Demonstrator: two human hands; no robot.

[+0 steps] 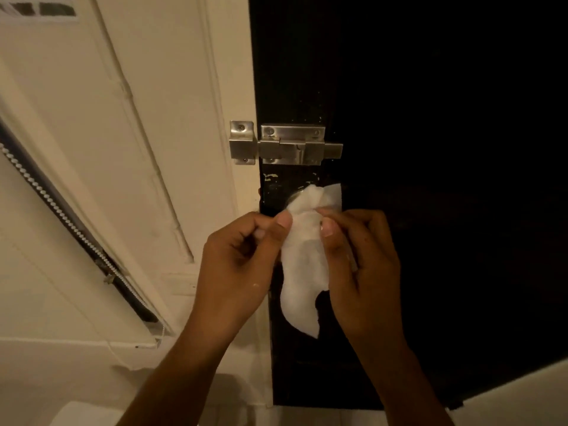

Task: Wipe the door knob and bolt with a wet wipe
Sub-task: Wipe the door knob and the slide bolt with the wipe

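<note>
A white wet wipe (302,265) hangs in front of the dark door (430,118), pinched on both sides. My left hand (239,265) grips its left edge between thumb and fingers. My right hand (359,265) grips its right edge. The wipe's upper part covers the door knob; only a sliver of metal (297,195) shows at its top left. Above it, the steel sliding bolt (299,146) is mounted on the door, with its keeper plate (242,142) on the cream frame. The bolt bar is slid into the keeper.
The cream door frame (184,149) and wall fill the left side. A dark cord with a white beaded chain (61,216) runs diagonally down the left. Paint is chipped on the door (272,179) just under the bolt. Pale floor shows at the bottom right (522,401).
</note>
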